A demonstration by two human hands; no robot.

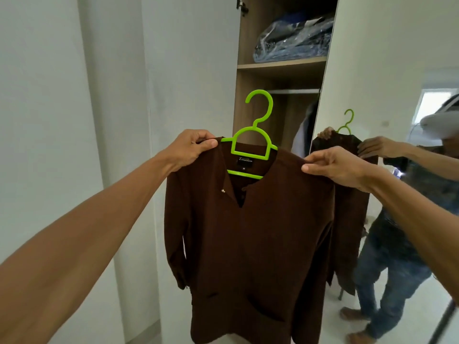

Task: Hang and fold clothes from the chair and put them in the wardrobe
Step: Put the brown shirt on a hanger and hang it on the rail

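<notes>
1. While hung on the green hanger (250,145), the brown shirt (248,232) runs 12 to 6 o'clock, collar up.
2. Left grip (193,147) pinches its 10 o'clock shoulder; right grip (340,167) pinches the 2 o'clock shoulder.
3. Open wardrobe (280,65) stands behind, at 12 o'clock.

Dark brown long-sleeve shirt (248,244), V-notch neck, black label inside collar, hung upright on lime-green plastic hanger (249,155), hook up, sleeves drooping at sides. Behind it: wardrobe (242,95), door open, wood interior w/ shelf (280,65), rail (293,91) below.
</notes>
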